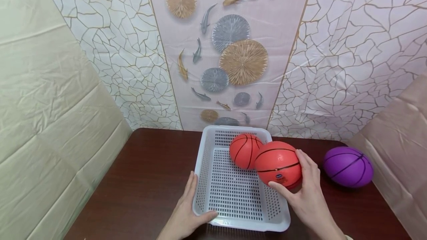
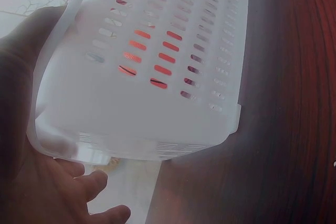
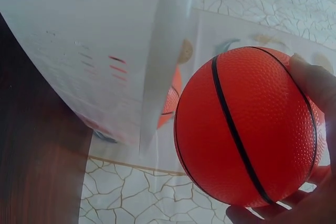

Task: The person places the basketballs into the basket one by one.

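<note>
A red toy basketball (image 1: 278,164) with black lines is in my right hand (image 1: 308,192), thumb at its near side and fingers round its right side. In the head view it overlaps the right rim of a white perforated plastic basket (image 1: 233,223); the right wrist view shows the ball (image 3: 247,129) beside the basket wall (image 3: 105,51). A second red basketball (image 1: 245,151) lies inside, toward the back right. My left hand (image 1: 186,210) holds the basket's near left corner, thumb over the front rim and fingers along the outer left side.
A purple ball (image 1: 348,166) with dark lines sits on the dark brown table (image 1: 140,180), right of the basket. Patterned cloth (image 1: 243,62) hangs behind the table's back edge. Pale padded panels (image 1: 43,121) stand at both sides.
</note>
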Demonstrator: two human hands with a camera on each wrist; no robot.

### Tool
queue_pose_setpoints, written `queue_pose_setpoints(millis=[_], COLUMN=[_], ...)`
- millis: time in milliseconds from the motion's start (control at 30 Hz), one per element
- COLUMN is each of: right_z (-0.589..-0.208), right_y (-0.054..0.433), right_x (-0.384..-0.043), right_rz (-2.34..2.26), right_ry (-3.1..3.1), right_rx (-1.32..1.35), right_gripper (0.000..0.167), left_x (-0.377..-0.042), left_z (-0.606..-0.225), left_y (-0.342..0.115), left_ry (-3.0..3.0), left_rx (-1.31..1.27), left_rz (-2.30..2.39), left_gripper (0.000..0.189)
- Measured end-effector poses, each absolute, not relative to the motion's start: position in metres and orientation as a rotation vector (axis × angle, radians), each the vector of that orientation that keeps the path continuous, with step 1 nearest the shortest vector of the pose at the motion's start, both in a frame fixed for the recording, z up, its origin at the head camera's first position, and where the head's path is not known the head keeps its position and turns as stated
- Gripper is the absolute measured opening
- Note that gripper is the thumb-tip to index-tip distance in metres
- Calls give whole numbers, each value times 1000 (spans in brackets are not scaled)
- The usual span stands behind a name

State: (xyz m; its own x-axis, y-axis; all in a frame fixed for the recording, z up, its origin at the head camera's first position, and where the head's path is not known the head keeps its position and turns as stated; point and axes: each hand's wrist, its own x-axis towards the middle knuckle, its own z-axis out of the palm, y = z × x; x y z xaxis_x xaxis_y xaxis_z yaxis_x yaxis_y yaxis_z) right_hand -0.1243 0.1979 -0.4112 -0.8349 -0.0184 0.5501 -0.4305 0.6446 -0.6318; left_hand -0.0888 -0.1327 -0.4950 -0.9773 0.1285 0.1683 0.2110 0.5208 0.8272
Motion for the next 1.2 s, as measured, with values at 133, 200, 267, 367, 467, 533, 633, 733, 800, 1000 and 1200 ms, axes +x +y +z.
queue_pose_setpoints(millis=[133, 200, 267, 367, 467, 533, 633, 733, 800, 1000, 1200], right_z=[-412, -413, -414, -415, -417, -418, -420, -422, -423, -425, -423], right_y=[194, 192, 190, 188, 185, 184, 183, 183, 184, 188, 194], right_x=[-125, -124, -124, -124, -123, -124, -125, -126, -126, -126, -127], right_rz=[1110, 1106, 1100, 1081, 1059, 1048, 1053, 1065, 1061, 1023, 1030], right_ry=[-2383, -2394, -2407, -2423, -2442, -2454, -2467, -2466, -2466, -2468, -2448], right_rx=[364, 372, 379, 391, 394, 397, 413, 435, 443, 411, 377], right_gripper=[118, 118, 118, 117, 117, 113, 108, 102, 98, 87, 83], left_x=[-89, -89, -88, -89, -89, -89, -88, -88, -88, -89, -90], left_z=[-495, -496, -496, -496, -495, -495, -495, -494, -494, -496, -496], left_y=[-133, -133, -133, -133, -133, -133, -133, -133, -134, -135, -135], left_ry=[-2666, -2671, -2673, -2672, -2670, -2670, -2677, -2675, -2678, -2687, -2680], left_rx=[-297, -294, -293, -293, -297, -297, -293, -289, -293, -327, -321], left_rz=[-1467, -1465, -1470, -1480, -1488, -1489, -1478, -1481, -1480, -1460, -1457], left_gripper=[118, 118, 118, 118, 118, 118, 118, 118, 118, 118, 119])
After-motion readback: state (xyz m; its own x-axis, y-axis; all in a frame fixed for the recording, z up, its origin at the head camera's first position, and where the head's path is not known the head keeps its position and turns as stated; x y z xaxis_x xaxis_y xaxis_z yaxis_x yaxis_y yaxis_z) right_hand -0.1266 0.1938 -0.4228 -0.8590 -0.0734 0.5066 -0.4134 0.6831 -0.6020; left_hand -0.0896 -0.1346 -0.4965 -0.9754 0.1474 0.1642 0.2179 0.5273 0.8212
